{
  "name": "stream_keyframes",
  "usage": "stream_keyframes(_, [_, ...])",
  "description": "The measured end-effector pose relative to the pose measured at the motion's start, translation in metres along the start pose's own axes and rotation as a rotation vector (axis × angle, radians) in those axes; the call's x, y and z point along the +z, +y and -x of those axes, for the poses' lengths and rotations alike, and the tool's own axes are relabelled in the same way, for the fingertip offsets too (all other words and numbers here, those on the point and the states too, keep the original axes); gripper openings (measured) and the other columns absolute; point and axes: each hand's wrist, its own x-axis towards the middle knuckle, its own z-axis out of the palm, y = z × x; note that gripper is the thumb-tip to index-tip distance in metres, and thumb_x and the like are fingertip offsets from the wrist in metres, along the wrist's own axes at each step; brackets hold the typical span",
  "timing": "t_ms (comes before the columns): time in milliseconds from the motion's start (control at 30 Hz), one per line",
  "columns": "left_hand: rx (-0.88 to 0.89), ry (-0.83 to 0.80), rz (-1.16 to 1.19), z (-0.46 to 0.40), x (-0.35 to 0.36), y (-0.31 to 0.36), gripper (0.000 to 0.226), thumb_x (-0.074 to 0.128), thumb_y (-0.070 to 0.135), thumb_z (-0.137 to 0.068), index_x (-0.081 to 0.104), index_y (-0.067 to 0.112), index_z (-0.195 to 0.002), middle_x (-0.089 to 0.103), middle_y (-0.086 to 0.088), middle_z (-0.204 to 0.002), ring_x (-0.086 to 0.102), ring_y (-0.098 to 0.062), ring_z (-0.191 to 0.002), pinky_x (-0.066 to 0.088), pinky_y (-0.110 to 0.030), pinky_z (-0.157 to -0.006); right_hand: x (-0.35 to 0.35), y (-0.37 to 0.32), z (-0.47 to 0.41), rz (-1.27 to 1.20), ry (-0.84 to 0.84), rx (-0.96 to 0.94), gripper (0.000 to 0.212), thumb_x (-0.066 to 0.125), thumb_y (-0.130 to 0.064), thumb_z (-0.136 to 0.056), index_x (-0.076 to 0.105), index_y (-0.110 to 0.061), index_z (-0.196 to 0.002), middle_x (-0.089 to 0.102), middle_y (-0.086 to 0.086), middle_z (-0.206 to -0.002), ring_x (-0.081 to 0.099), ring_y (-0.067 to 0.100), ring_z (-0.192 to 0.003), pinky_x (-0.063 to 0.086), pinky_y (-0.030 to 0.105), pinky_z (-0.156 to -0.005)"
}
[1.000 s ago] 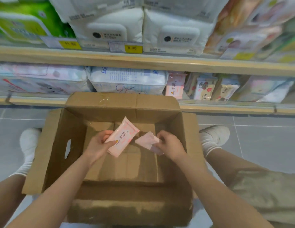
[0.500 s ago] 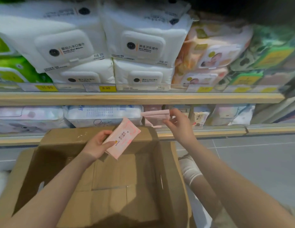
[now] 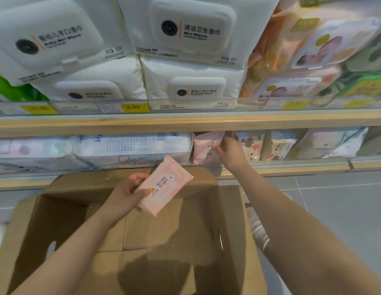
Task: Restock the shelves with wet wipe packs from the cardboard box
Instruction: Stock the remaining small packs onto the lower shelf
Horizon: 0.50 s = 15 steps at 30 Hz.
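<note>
Pink pack point(image 3: 166, 185) clasped in left hand point(image 3: 128, 191), long axis angled toward shelf slot point(image 3: 207, 149) up-right; right hand point(image 3: 229, 153) there, apparently gripping another pack.

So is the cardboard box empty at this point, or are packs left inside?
Looks empty: the cardboard box shows only bare bottom flaps. The remaining pink pack is in the left hand, above it. Near corners are out of frame.

Left hand point(image 3: 130, 189) at frame centre, fingers curled in a grip. Right hand point(image 3: 229, 152) extended to upper right of centre, fingers closed.
</note>
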Motion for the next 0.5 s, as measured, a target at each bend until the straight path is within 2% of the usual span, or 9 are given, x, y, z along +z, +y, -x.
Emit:
stream_keyframes(67, [0.021, 0.015, 0.019, -0.001, 0.002, -0.001, 0.047, 0.073, 0.033, -0.068, 0.058, 0.019, -0.111, 0.059, 0.003, -0.129, 0.066, -0.005, -0.091, 0.053, -0.025, -0.064, -0.002, 0.006, 0.004, -0.011, 0.046, 0.043, 0.023, 0.053, -0.024, -0.094, 0.046, -0.011, -0.077, 0.046, -0.002, -0.065, 0.044, 0.015, -0.062, 0.029, 0.028, -0.055])
stream_keyframes(133, [0.039, 0.010, 0.018, -0.001, 0.004, -0.001, 0.045, 0.072, 0.030, -0.069, 0.058, 0.020, -0.111, 0.056, -0.002, -0.133, 0.065, -0.002, -0.091, 0.054, -0.022, -0.063, -0.004, 0.009, 0.009, -0.024, 0.081, 0.072, 0.020, 0.054, -0.023, -0.095, 0.045, -0.009, -0.083, 0.050, 0.002, -0.077, 0.047, 0.017, -0.072, 0.032, 0.027, -0.062])
stream_keyframes(267, [0.047, 0.002, 0.042, -0.002, 0.004, -0.003, 0.051, 0.071, 0.036, -0.061, 0.059, 0.022, -0.109, 0.057, -0.005, -0.132, 0.065, -0.002, -0.094, 0.055, -0.024, -0.067, 0.001, 0.002, 0.008, 0.015, 0.037, 0.062, 0.017, 0.051, -0.018, -0.095, 0.044, -0.007, -0.083, 0.050, 0.008, -0.082, 0.046, 0.021, -0.076, 0.030, 0.025, -0.065])
stream_keyframes(400, [0.039, 0.004, 0.061, -0.003, 0.003, -0.005, 0.058, 0.070, 0.046, -0.053, 0.062, 0.025, -0.107, 0.056, 0.002, -0.133, 0.062, -0.009, -0.107, 0.054, -0.041, -0.079, 0.014, -0.001, -0.010, 0.051, -0.018, 0.130, 0.022, 0.052, -0.020, -0.093, 0.058, 0.001, -0.100, 0.062, 0.021, -0.091, 0.056, 0.032, -0.081, 0.034, 0.028, -0.066])
stream_keyframes(500, [0.039, -0.005, 0.075, -0.004, 0.005, -0.003, 0.057, 0.070, 0.045, -0.053, 0.062, 0.024, -0.105, 0.052, 0.008, -0.137, 0.056, -0.009, -0.116, 0.051, -0.033, -0.085, 0.019, -0.003, -0.015, -0.005, 0.009, 0.221, 0.027, 0.063, -0.024, -0.087, 0.058, 0.001, -0.096, 0.062, 0.022, -0.094, 0.057, 0.031, -0.080, 0.037, 0.028, -0.065])
